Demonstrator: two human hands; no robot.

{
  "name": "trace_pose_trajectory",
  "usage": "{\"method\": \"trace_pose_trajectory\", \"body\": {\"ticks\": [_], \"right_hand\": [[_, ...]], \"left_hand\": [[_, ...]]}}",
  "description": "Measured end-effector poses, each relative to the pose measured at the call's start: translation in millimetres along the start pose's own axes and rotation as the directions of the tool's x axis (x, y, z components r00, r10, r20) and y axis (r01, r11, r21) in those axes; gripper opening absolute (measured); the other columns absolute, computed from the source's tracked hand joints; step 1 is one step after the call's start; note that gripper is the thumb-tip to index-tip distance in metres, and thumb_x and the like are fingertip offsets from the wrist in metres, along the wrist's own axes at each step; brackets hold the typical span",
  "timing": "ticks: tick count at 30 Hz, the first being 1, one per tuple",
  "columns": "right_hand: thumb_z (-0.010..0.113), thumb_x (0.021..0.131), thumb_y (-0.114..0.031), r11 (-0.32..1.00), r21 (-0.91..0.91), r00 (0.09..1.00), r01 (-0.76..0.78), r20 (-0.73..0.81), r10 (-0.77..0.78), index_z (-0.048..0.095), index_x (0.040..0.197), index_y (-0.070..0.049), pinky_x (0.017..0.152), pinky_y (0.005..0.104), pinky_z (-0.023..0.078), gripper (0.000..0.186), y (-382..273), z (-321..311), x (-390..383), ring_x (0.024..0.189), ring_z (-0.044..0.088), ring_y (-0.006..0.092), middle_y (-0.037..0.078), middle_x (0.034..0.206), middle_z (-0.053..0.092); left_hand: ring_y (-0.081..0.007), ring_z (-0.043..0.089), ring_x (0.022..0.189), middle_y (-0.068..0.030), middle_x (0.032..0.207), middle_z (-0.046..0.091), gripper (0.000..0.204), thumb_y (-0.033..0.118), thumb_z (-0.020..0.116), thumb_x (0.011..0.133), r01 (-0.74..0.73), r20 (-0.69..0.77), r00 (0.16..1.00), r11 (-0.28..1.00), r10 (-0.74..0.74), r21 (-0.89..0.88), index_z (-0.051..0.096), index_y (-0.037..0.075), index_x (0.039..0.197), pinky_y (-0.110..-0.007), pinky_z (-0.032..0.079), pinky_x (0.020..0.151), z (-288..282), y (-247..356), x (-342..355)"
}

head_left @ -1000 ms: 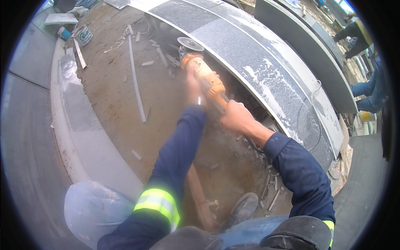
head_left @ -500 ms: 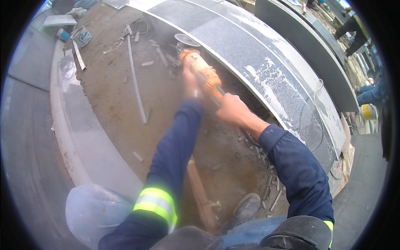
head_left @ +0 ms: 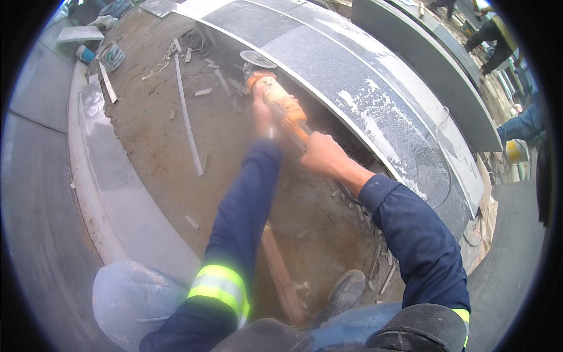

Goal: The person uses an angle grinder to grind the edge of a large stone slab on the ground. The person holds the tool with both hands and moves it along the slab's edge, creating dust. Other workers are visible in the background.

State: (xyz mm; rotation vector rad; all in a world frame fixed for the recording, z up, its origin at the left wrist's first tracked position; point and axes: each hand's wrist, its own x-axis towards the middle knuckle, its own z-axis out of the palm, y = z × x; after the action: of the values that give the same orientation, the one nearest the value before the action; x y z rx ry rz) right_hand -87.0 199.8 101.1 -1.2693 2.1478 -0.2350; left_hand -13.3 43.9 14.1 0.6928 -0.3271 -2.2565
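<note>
An orange angle grinder (head_left: 280, 101) is held out ahead of me in both hands. My left hand (head_left: 261, 111) is closed around the front of its body, close behind the disc. My right hand (head_left: 326, 155) grips the rear handle, with a cord trailing from beneath it. The round disc (head_left: 258, 59) lies at the near white edge of a grey stone slab (head_left: 319, 73). Whether the disc touches that edge I cannot tell. Dust blurs the air around my left hand and the tool. White powder streaks the slab's top.
Upright dark slabs (head_left: 431, 76) stand behind the worked one. A pale slab (head_left: 111, 158) lies along the left. Long thin strips (head_left: 187, 117) and offcuts litter the dirt. A bucket (head_left: 111, 56) sits at far left. Other people (head_left: 498, 41) are at the upper right.
The disc and grinder have shifted slightly left and up in the picture, as has most of the scene. Both hands keep their grip on the tool.
</note>
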Motion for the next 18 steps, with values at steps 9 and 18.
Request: {"method": "trace_pose_trajectory", "body": {"ticks": [9,18], "right_hand": [[0.063,0.083,-0.008,0.999,-0.002,0.994,-0.045,0.097,0.045,0.060,0.114,0.013,0.090,0.0468,0.057,0.037,0.7,-5.9,-18.6,0.106,0.069,0.0432,0.034,0.111,0.068],[0.063,0.082,-0.008,0.998,0.007,0.990,-0.059,0.131,0.058,0.061,0.112,0.013,0.088,0.0458,0.058,0.036,1.5,-13.3,-29.5,0.104,0.070,0.0427,0.034,0.110,0.069]], "left_hand": [[-0.0358,0.069,0.082,-0.0236,0.092,0.066,0.091,0.076,0.054,0.085,-0.053,-0.052,0.997,0.998,0.054,0.025,0.055,-0.010,0.111,-0.047,0.060,0.074,-1.3,-10.8,-9.5],[-0.0362,0.069,0.083,-0.0243,0.094,0.066,0.091,0.076,0.055,0.085,-0.064,-0.028,0.997,0.997,0.065,0.033,0.054,-0.010,0.114,-0.047,0.060,0.075,0.6,-16.7,-16.7]]}}
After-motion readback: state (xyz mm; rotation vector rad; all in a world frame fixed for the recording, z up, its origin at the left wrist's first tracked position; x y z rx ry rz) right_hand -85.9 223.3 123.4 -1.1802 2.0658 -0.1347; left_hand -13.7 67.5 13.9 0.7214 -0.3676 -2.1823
